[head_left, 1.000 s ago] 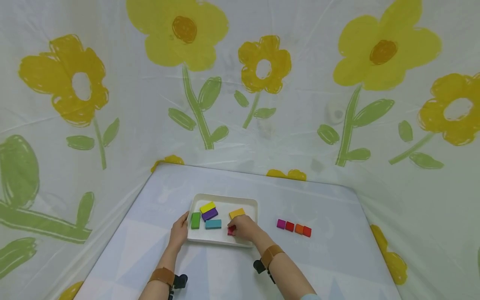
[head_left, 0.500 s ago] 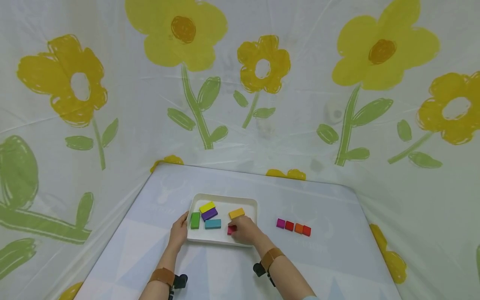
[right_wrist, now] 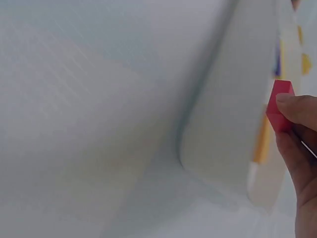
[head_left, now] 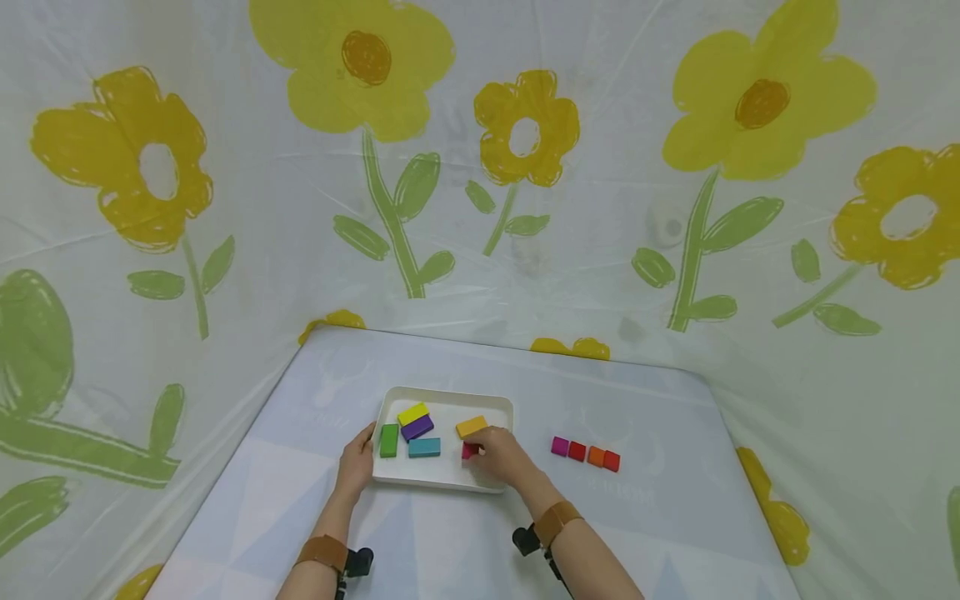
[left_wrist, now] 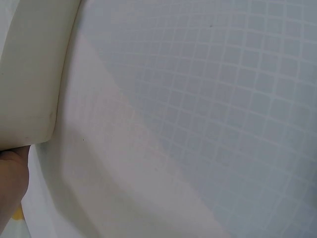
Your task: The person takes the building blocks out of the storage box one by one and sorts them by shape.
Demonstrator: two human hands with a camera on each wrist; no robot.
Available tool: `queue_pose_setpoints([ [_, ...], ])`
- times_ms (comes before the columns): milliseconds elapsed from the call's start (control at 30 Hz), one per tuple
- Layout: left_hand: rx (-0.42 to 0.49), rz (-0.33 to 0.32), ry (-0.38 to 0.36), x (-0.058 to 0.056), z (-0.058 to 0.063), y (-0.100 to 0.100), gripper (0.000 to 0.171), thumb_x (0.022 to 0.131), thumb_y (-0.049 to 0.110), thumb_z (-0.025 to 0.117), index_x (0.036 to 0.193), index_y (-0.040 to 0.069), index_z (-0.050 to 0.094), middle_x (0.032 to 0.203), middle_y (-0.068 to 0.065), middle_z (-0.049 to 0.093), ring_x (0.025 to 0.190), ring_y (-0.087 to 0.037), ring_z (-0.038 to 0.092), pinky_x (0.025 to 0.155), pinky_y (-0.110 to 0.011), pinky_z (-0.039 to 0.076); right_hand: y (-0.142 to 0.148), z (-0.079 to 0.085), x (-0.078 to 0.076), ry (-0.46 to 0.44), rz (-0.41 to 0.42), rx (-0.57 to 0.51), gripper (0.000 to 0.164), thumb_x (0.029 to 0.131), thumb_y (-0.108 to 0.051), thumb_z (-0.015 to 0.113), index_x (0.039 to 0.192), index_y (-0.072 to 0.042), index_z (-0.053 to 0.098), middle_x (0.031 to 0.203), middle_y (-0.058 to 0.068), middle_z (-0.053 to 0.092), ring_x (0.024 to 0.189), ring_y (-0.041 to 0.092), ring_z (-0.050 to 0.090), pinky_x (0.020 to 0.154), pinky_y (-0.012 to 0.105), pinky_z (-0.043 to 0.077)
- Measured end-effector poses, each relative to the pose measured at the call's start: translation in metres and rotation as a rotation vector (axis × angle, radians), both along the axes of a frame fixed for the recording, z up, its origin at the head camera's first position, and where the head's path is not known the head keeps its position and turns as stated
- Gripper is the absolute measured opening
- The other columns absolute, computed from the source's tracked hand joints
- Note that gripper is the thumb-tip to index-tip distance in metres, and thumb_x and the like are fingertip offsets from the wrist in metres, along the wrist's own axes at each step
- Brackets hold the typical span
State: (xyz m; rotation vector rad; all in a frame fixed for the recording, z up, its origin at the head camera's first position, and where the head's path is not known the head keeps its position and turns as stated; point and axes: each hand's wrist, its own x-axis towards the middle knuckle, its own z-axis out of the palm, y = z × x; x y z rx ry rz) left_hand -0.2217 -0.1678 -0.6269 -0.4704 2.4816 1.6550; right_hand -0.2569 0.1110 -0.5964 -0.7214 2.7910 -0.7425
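My right hand [head_left: 501, 454] pinches a pinkish-red block [right_wrist: 280, 105] between thumb and finger, over the right part of a shallow white tray [head_left: 442, 482]. That block is partly covered by the hand in the head view. My left hand [head_left: 356, 462] holds the tray at its left edge; in the left wrist view only a bit of it shows beside the tray's corner. Inside the tray lie a yellow block [head_left: 412, 413], a purple block [head_left: 417, 428], a green block [head_left: 388, 441], a blue block [head_left: 424, 447] and a yellow-orange block [head_left: 470, 427], close to my right fingers.
Right of the tray, on the pale patterned table [head_left: 660, 517], a slanting row holds a magenta block [head_left: 559, 446], a red block [head_left: 577, 451], an orange block [head_left: 596, 456] and another red block [head_left: 612, 461]. A flower-printed cloth [head_left: 600, 250] surrounds the table.
My right hand has shifted slightly to the right and up with the pinkish-red block in its fingers. The left hand and the other blocks stay where they were.
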Motion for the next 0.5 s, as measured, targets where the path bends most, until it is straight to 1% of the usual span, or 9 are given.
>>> queue_pose_setpoints([
  [133,-0.014,-0.005,0.000,-0.001,0.004,-0.002,0.049,0.107,0.010,0.027,0.155,0.004,0.027,0.160,-0.025,0.026,0.149,-0.048,0.020,0.124,-0.060,0.022,0.028,0.017,-0.008,0.104,-0.029,-0.063,0.033,0.085,-0.007,0.075,0.118,-0.005,0.072,0.106,0.006,0.076,0.092,0.015,0.068,0.082,0.028,0.063],
  [233,-0.020,-0.010,0.003,-0.001,0.005,-0.003,0.049,0.106,0.009,0.026,0.155,0.004,0.027,0.160,-0.026,0.026,0.149,-0.048,0.020,0.124,-0.060,0.021,0.059,0.028,-0.014,0.148,-0.109,-0.102,0.033,0.085,-0.005,0.075,0.118,-0.003,0.072,0.109,0.010,0.076,0.096,0.020,0.070,0.083,0.033,0.064],
  [367,-0.019,-0.014,0.006,-0.001,0.004,-0.002,0.049,0.107,0.010,0.026,0.155,0.004,0.027,0.161,-0.025,0.026,0.150,-0.047,0.020,0.125,-0.059,0.021,0.110,0.032,-0.018,0.138,-0.247,-0.103,0.032,0.085,-0.004,0.075,0.117,-0.002,0.072,0.112,0.014,0.075,0.101,0.026,0.071,0.087,0.040,0.063],
  [433,-0.024,-0.012,0.009,-0.001,0.002,0.000,0.049,0.107,0.010,0.027,0.155,0.004,0.028,0.160,-0.026,0.027,0.149,-0.047,0.021,0.124,-0.059,0.022,0.138,0.032,-0.015,0.100,-0.302,-0.090,0.032,0.086,-0.004,0.073,0.118,0.000,0.071,0.115,0.017,0.073,0.104,0.030,0.070,0.089,0.044,0.062],
  [500,-0.020,-0.012,0.009,0.002,0.001,0.001,0.048,0.106,0.010,0.027,0.154,0.003,0.029,0.159,-0.026,0.028,0.149,-0.048,0.022,0.124,-0.059,0.022,0.166,0.028,-0.010,0.072,-0.337,-0.069,0.033,0.087,-0.005,0.072,0.119,0.002,0.069,0.116,0.020,0.072,0.105,0.033,0.069,0.090,0.046,0.061],
])
